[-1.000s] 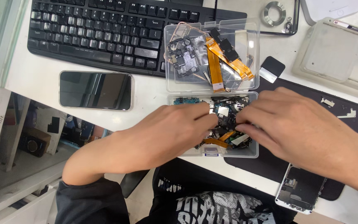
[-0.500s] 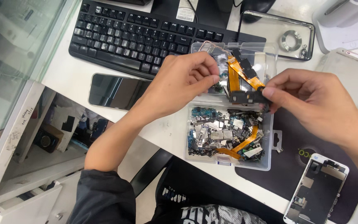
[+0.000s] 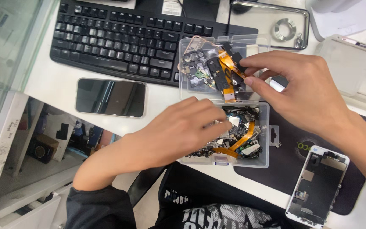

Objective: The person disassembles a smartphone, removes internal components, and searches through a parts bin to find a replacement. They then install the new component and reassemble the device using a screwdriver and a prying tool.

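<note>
Clear plastic made up the hinged parts box (image 3: 266, 140) that lay open on the white desk (image 3: 56, 85), its two trays full of small phone components and orange flex cables (image 3: 239, 144). The left hand (image 3: 178, 131) rested over the near tray, fingers (image 3: 217, 127) curled down into the loose parts; whether they gripped any piece could not be told, since the hand hid its own fingertips. The right hand (image 3: 301, 93) reached over the far tray (image 3: 187, 51), its thumb and forefinger pinched narrowly on a small dark part (image 3: 239, 70) joined to an orange flex cable (image 3: 226, 68), which hung just above the heap in that tray. A black keyboard (image 3: 119, 38) sat beyond the box, touching or nearly touching its far edge. A dark smartphone (image 3: 110, 97) lay face up to the left, well apart from both hands. To the right, a black mat (image 3: 284, 161) carried a stripped phone screen assembly (image 3: 318, 186) with a white frame. A transparent phone case (image 3: 272, 25) lay at the far side of the desk.
</note>
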